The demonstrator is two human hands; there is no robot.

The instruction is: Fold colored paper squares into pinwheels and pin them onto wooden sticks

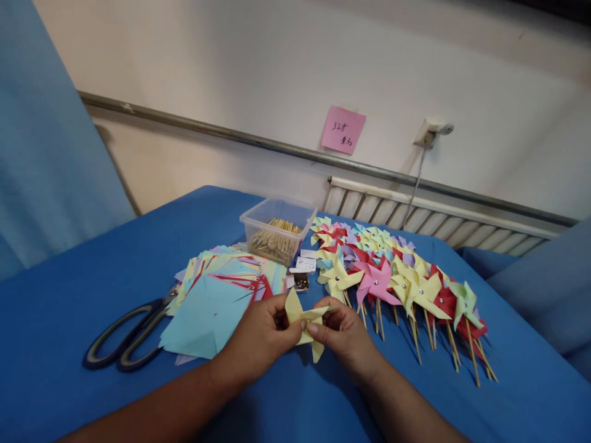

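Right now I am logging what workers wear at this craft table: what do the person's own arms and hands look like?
Both forearms are bare as far as the picture shows: no sleeves or gloves. The left hand and right hand show no ring, watch or bracelet. Fingernails are short and unpainted. No markings are visible.

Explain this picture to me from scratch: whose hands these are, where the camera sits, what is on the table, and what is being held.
The camera is worn on a person's head and looks down at their own two bare hands. The left hand and right hand together pinch a yellow paper pinwheel with no stick, above a blue table. On it lie scissors, a stack of coloured paper squares, a clear box of wooden sticks, and rows of finished pinwheels on sticks. A pink note hangs on the wall.
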